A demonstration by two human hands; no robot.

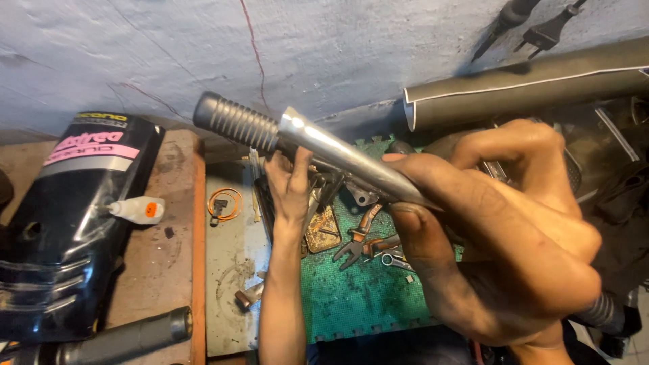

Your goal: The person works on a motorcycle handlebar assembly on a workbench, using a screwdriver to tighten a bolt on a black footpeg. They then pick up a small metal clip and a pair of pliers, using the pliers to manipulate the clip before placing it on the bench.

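Right hand [503, 236] fills the frame at four o'clock, fingers and thumb wrapped tight around a metal tube [338, 154]. The tube runs on a slant from the fist up toward ten o'clock. Its bare part is smooth, silvery and shiny, catching a bright glint near the top, and it ends in a dark grey ribbed rubber grip [233, 122] with a rounded cap. It hangs in the air, clear of the bench.

Left hand [291, 184] reaches up from six o'clock, forearm long and straight. Its fingers lie close together, tips up at the underside of the tube just below the grip; whether they actually press on it, I cannot tell.

Below, a green mat [351, 297] carries orange-handled pliers [358, 236] and a small spanner [395, 261]. At nine o'clock lies a black panel [61, 236] with a small white glue bottle [138, 209] just beside it.
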